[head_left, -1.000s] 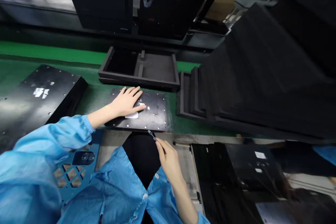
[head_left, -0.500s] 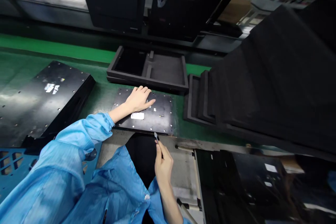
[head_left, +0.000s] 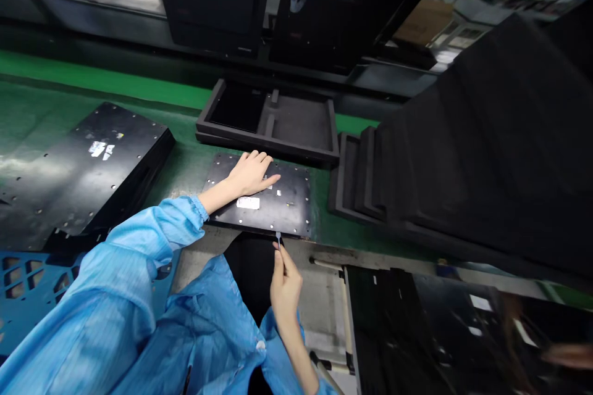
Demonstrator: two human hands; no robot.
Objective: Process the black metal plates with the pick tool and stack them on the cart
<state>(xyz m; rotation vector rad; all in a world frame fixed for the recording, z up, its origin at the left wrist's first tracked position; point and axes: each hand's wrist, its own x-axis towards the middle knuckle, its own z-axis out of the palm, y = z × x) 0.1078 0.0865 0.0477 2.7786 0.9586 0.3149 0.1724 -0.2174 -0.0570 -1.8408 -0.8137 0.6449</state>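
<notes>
A flat black panel (head_left: 290, 210) with small holes along its edges and a white label lies on the bench before me. My left hand (head_left: 252, 174) rests flat on its upper middle, fingers spread and thumb out. Just off the panel's front edge, my right hand (head_left: 285, 284) pinches a slim pry tool (head_left: 278, 238) with a flat, pale tip pointing away from me. That tip meets the front edge of the panel, or nearly so; I cannot tell whether it touches.
Behind the panel is a dark foam tray (head_left: 303, 120) with a black plate in its left compartment. Stacked foam trays (head_left: 445, 166) rise to the right. A larger black panel (head_left: 88, 166) lies left on the green bench. Lower right are glossy black panels (head_left: 393, 321), near another person's blurred hand (head_left: 569, 356).
The pry tool's tip has straightened and come up to the panel's front edge. My left hand keeps its place on the panel. The whole view has shifted slightly.
</notes>
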